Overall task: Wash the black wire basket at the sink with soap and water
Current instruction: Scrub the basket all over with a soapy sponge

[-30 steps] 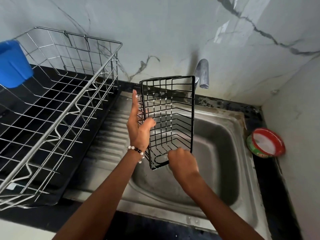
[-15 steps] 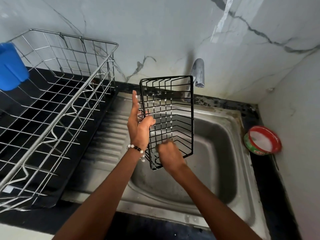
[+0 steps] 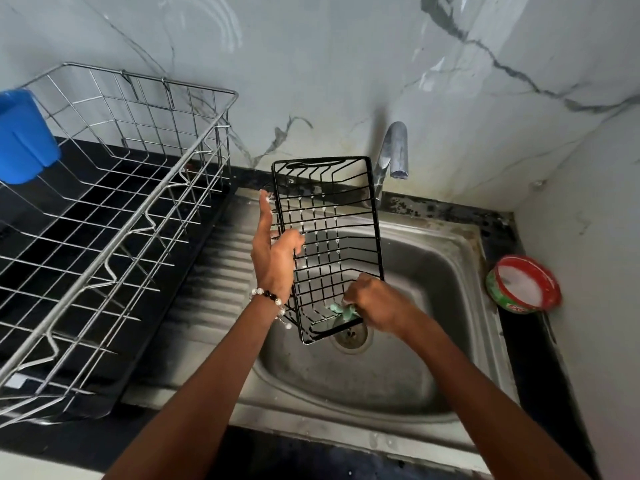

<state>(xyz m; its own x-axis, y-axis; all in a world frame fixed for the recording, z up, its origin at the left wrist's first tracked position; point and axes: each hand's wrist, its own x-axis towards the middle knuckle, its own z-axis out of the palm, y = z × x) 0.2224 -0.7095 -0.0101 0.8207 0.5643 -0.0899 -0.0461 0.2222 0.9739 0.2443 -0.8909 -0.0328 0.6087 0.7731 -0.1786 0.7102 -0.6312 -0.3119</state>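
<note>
Sitting on the counter right of the sink (image 3: pixel 460 258), a red-rimmed tub (image 3: pixel 523 284) holds white soap. The steel rack (image 3: pixel 114 216) at left carries a blue cup (image 3: pixel 24 136). Above the basin, the black wire basket (image 3: pixel 329 244) stands on end, open side facing the camera. The left hand (image 3: pixel 273 258) grips its left rim, thumb hooked inside and 4 fingers behind. The right hand (image 3: pixel 374 303) is curled around a green scrubber (image 3: pixel 341 310) against the lower end.
</note>
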